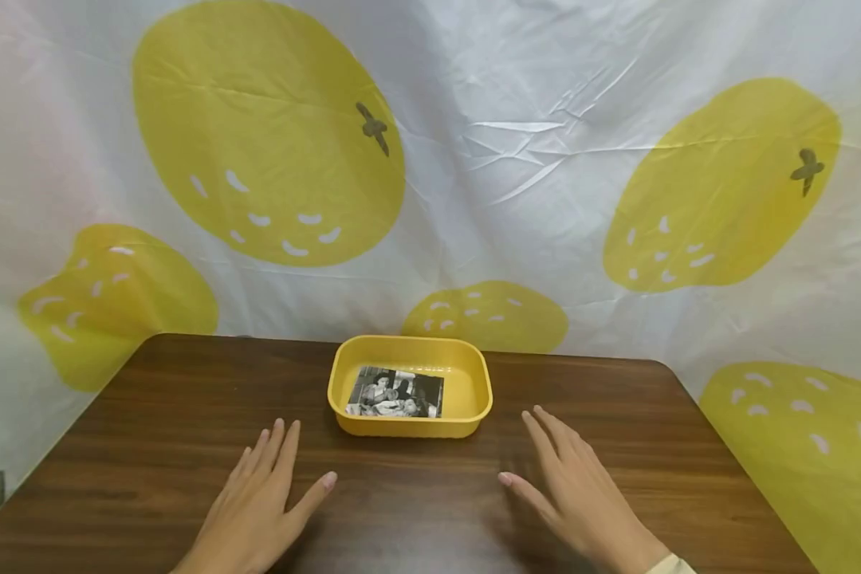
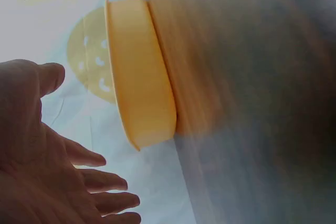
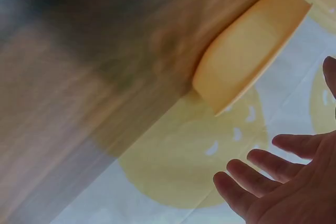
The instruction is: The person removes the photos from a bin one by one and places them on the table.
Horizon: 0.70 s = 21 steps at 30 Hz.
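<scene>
A yellow plastic tray [image 1: 473, 383] stands on the dark wooden table [image 1: 151, 446] near its far edge. A black-and-white photo [image 1: 396, 392] lies flat inside it, toward the left. My left hand [image 1: 258, 502] hovers just over the table, fingers straight and spread, in front of the tray and to its left. My right hand [image 1: 581, 490] is held the same way at the tray's front right. Neither hand touches the tray or holds anything. The left wrist view shows the tray's side wall [image 2: 139, 77] beyond the open palm [image 2: 31, 150]; the right wrist view shows the tray [image 3: 247, 51] past the spread fingers [image 3: 252, 179].
A white cloth with large yellow lemon prints [image 1: 265, 127] hangs behind the table and around its sides. The table's rounded corners lie at far left and far right. Bare wood stretches between and around both hands.
</scene>
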{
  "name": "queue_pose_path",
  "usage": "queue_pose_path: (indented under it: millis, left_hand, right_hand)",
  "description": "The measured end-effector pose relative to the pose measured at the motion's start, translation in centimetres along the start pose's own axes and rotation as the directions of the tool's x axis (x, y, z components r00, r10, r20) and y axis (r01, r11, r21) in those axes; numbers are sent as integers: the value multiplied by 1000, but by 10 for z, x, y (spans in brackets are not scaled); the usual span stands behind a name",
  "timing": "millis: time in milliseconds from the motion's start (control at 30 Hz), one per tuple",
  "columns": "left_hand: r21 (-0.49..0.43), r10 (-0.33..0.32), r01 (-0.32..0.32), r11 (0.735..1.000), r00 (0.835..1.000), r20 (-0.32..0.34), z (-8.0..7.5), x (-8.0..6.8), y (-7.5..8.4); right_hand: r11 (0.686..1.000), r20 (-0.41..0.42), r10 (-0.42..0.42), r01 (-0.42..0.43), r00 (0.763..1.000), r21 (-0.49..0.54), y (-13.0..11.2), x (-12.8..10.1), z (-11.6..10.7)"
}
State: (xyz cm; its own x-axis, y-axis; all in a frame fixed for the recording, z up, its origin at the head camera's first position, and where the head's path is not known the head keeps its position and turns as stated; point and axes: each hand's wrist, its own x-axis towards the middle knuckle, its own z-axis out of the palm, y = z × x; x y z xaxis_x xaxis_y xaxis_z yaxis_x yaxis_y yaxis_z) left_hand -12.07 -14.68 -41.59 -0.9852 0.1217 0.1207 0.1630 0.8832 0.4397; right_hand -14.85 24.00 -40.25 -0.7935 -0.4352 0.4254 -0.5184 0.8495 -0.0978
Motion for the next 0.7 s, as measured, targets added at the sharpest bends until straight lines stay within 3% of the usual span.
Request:
queue_pose_path:
  millis: [700]
  left_hand:
    - [-200,-19,22,980,1000,17,-9,50,1]
  right_hand:
    - [982,37,-40,33,999,185,-27,79,-5]
